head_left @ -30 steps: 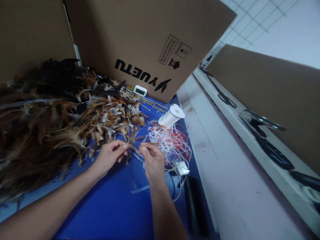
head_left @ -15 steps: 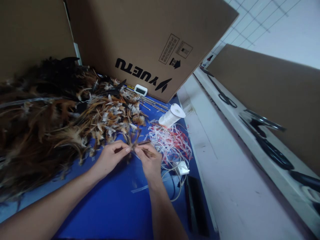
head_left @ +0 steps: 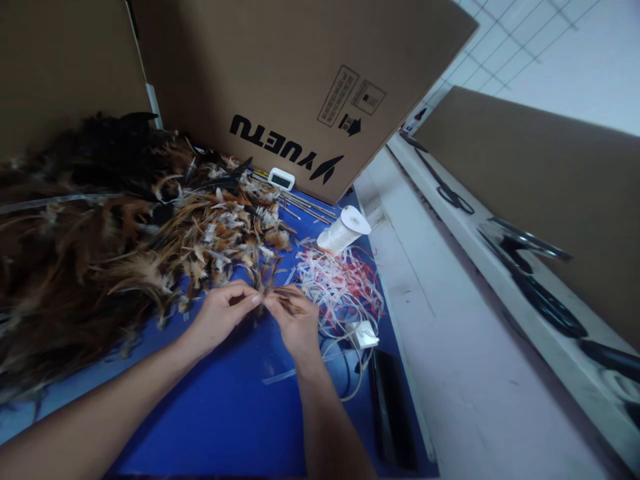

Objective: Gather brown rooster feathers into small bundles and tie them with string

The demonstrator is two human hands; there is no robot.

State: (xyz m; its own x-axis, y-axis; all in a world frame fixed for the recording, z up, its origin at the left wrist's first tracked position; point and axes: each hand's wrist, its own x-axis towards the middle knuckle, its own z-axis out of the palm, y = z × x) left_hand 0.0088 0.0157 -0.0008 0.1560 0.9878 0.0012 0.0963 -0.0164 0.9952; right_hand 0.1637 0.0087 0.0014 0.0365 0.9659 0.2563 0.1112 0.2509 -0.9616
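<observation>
My left hand (head_left: 225,312) is closed, thumb and forefinger pinching brown feathers (head_left: 267,283) at their lower ends. Touching it at the fingertips, my right hand (head_left: 295,321) is closed too, with more brown feathers lying across its fingers. The exact grip point between the two hands is blurred. Left of and beyond my hands spreads a large heap of brown, black and pale feathers (head_left: 145,247). Beside my right hand lies a tangle of white and red plastic strips (head_left: 340,283), and behind it a white spool (head_left: 345,230) leans tilted.
All this lies on a blue table (head_left: 200,427). A large cardboard box (head_left: 300,67) stands at the back, with a small white digital display (head_left: 281,179) and thin sticks (head_left: 313,208) before it. A white adapter (head_left: 363,335) with cable is at right. Scissors (head_left: 455,199) lie on the ledge.
My right hand has shifted slightly left, its fingertips closer to those of my left hand. The feathers in it have turned a little. My left hand has hardly moved.
</observation>
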